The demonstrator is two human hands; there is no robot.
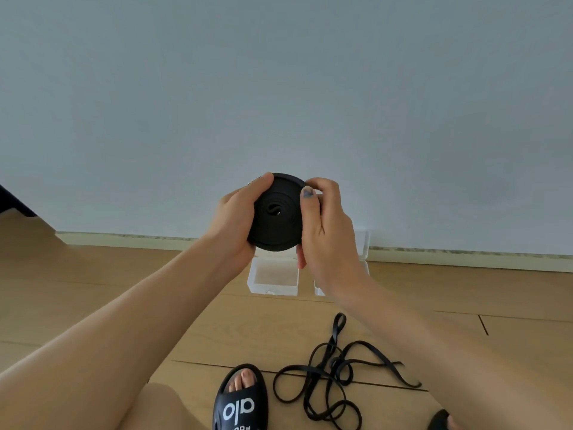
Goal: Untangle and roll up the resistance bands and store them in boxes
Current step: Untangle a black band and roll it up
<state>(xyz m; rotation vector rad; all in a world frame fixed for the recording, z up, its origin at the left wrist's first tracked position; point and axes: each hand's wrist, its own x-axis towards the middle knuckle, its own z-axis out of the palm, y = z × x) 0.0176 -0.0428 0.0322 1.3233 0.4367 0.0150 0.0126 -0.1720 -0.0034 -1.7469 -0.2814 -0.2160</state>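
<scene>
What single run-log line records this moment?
left hand: grips rolled black band | right hand: grips same roll | clear box: open, below | tangled black band: on floor

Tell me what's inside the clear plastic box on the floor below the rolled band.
The clear plastic box by the wall looks empty: only wooden floor shows through its bottom. The coiled black resistance band held in the left hand and right hand covers its far edge.
</scene>
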